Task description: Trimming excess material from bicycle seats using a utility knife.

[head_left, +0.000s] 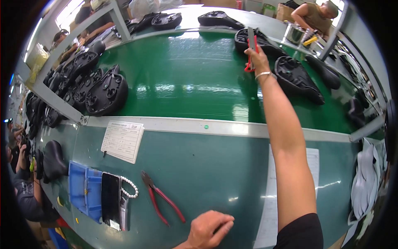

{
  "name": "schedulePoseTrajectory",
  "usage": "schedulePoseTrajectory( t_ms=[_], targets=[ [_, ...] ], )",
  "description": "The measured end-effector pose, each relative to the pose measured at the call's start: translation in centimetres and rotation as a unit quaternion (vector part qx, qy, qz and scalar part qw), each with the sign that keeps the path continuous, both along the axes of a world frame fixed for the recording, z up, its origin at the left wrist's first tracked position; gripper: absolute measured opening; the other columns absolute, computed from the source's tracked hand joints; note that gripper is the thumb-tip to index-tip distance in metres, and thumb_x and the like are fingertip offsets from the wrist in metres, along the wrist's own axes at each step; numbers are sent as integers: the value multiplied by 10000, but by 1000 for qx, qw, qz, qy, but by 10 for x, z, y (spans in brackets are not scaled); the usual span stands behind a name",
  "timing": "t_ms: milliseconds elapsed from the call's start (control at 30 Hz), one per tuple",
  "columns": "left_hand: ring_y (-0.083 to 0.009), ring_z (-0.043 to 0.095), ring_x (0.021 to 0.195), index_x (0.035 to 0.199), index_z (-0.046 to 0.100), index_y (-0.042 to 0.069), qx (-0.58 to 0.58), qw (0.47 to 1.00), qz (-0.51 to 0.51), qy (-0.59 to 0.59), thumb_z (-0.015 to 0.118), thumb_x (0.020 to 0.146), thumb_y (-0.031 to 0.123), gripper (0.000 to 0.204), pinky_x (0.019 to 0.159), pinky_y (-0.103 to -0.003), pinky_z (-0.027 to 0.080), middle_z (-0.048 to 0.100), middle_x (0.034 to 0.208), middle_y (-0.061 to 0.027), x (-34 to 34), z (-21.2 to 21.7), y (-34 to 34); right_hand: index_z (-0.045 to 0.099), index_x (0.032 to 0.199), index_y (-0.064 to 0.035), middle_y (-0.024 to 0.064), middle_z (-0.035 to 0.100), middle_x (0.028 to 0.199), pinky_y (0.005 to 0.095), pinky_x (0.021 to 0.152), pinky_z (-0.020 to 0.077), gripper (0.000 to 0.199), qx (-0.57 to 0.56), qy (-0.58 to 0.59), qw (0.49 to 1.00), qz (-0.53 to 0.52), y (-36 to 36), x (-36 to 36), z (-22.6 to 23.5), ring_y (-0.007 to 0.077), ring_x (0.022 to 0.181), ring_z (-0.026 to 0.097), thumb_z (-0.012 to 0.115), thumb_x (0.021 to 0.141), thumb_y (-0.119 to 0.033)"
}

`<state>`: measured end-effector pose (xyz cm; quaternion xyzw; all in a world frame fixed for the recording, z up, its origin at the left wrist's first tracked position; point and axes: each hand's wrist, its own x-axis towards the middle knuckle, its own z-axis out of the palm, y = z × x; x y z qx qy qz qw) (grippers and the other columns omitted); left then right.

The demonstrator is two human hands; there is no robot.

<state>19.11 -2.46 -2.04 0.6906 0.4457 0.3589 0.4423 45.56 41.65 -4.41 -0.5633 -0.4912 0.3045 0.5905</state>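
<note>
My right hand (259, 62) reaches far over the green belt. It is closed round a red-handled tool (251, 50) with a grey upper part pointing away from me; its exact kind is unclear. Just beyond and to the right of this hand lie black bicycle saddles (296, 76), undersides up. My left hand (209, 228) rests low over the near table, fingers curled in and nothing visible in them. To its left lie pliers (159, 197) with red handles, spread apart on the table.
More saddles (107, 93) are piled at the belt's left. A metal rail (178, 125) divides belt from table. Nearby are a printed card (122, 141), blue bin (85, 189), phone (111, 201), bead string (132, 186) and paper sheet (267, 207). A co-worker (317, 16) sits across, far right.
</note>
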Motion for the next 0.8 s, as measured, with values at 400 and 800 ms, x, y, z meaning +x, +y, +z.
schedulePoseTrajectory(
  t_ms=[400, 800],
  targets=[
    [-202, 620, 690, 889, 662, 28, 7, 999, 19, -28, 676, 813, 55, 81, 619, -298, 494, 642, 796, -84, 1, -6, 2, 581, 944, -69, 7, 576, 730, 243, 536, 473, 229, 32, 109, 991, 69, -65, -18, -20, 111, 578, 573, 655, 764, -191],
    [-204, 498, 1110, 1396, 208, -23, -136, 886, 241, -373, 603, 922, 324, 707, 982, -308, 377, 499, 1203, -148, -4, -14, -6, 558, 1110, -46, 18, 591, 821, 237, 616, 491, 301, -107, -16, 978, 179, -469, -119, 41, 91, 664, 574, 664, 837, -117]
  ],
)
